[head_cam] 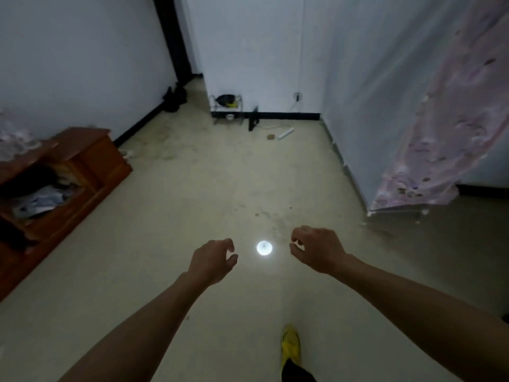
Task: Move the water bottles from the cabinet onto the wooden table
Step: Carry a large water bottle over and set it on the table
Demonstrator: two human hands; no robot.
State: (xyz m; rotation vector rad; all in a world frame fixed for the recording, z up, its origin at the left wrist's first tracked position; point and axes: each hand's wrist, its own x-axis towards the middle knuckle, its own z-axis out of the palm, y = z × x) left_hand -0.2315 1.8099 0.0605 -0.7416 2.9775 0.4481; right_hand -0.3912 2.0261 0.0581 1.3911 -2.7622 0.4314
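Plainly, both hands are empty: the left hand and the right hand hang out in front, fingers loosely curled and a little apart, gripping nothing. Between the two sets of fingertips a bright glare spot shines on the floor, and below the right wrist a yellow shoe is stepping.

The risks, as I judge them, come from the poor light and the blur. The glossy floor could be slick, and the small litter and white cable far ahead of the fingers could catch a foot. A bottle taken in this dimness could be gripped badly and dropped.

No water bottle shows clearly. Well off to the left of the left fingers stands a wooden unit; on its top lie pale clear shapes that may be bottles, too smeared to say. Well up and right of the right fingers hangs a pink cloth front, perhaps the cabinet.
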